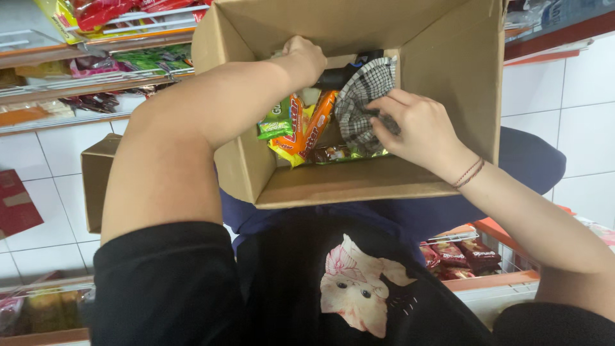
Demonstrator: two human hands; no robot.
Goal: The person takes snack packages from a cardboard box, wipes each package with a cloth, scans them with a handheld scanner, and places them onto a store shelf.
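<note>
Two hands inside one open cardboard box (359, 182). Right hand (419, 128): fingers pinched on a checkered cloth (362, 96) at the box's far right corner. Left hand (306, 59): curled closed at the box's far wall, contents hidden. Orange snack packets (307, 128) and green packet (275, 120) lie on the box floor.

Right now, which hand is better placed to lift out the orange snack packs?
Probably the left hand: it hangs right above the orange snack packs. The right hand has its fingers on the checkered cloth.

Bright even indoor light, soft shadows inside the box, slight wide-angle edge stretch, mostly sharp
</note>
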